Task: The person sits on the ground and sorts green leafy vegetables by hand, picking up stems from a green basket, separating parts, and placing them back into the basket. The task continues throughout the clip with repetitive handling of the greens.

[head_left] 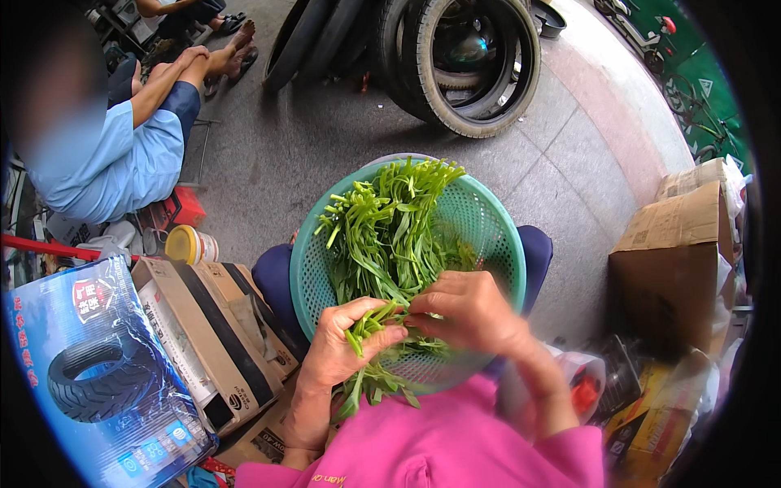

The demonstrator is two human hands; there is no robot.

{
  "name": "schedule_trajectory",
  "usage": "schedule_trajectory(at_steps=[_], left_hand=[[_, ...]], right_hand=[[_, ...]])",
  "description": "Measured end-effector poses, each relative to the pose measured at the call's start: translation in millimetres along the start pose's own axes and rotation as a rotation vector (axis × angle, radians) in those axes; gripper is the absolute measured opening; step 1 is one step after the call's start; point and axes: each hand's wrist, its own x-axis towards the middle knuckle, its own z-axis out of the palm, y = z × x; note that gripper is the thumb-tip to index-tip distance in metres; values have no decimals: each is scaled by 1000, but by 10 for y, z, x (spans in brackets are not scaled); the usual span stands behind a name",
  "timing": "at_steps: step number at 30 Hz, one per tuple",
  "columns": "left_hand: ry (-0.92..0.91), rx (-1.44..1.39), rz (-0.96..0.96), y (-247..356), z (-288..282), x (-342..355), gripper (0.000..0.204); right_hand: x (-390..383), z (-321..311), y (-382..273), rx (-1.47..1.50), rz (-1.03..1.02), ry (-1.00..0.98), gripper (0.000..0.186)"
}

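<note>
A round, perforated green plastic basket [305,260] rests on my lap. A heap of leafy greens [390,224], long-stemmed like water spinach, fills its left and far side, with the cut ends pointing away from me. Over the basket's near part, my left hand [332,346] is closed around a small bunch of the greens [368,327], whose leaves hang below my fingers. My right hand [472,309] meets it from the right, slightly blurred, its fingers pinching the bunch near the left fingertips. Exactly what lies between the right fingertips is partly hidden.
Cardboard boxes [220,317] and a blue tyre box [98,382] stand close on my left. To the right are an open carton [675,252] and plastic bags [586,374]. Tyres [480,65] stand ahead; a seated person in a light blue shirt [122,154] is at far left.
</note>
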Motion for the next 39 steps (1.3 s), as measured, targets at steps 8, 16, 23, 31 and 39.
schedule_trajectory(at_steps=[8,16,23,31,39], left_hand=[[19,203,168,-129,24,-27,22],[-52,-547,137,-368,-73,-97,14],[395,-1386,388,-647,-905,-248,17],[647,-1532,375,-812,-1143,-394,17],[416,-1586,492,-706,-959,-458,17]], right_hand=[[-62,166,-93,-258,-82,-30,26],[-38,285,31,806,634,661,12],[-171,217,396,-455,544,48,34],[413,806,218,-375,210,-279,51],[357,800,273,-307,168,-161,21]])
